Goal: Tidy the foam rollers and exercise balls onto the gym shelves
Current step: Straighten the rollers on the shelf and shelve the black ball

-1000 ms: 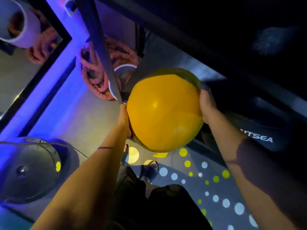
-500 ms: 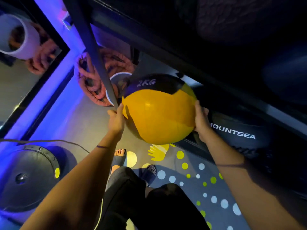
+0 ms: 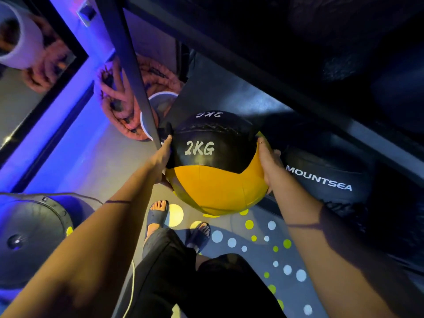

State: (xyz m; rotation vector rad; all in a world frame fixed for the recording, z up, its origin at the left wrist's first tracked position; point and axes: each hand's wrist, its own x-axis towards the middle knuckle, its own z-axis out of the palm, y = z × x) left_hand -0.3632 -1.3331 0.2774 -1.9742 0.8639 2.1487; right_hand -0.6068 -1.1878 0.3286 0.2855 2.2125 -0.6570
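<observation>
Ball: black-and-yellow 2KG exercise ball (image 3: 215, 166), centre, at the dark shelf (image 3: 229, 92) front | Grip: left hand (image 3: 161, 160) and right hand (image 3: 267, 165) clamped on its sides | Right: black MOUNTSEA ball (image 3: 325, 177) just beside.

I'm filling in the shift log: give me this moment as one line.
step: shelving ball | left hand: holds medicine ball | right hand: holds it | beside: MOUNTSEA ball
</observation>
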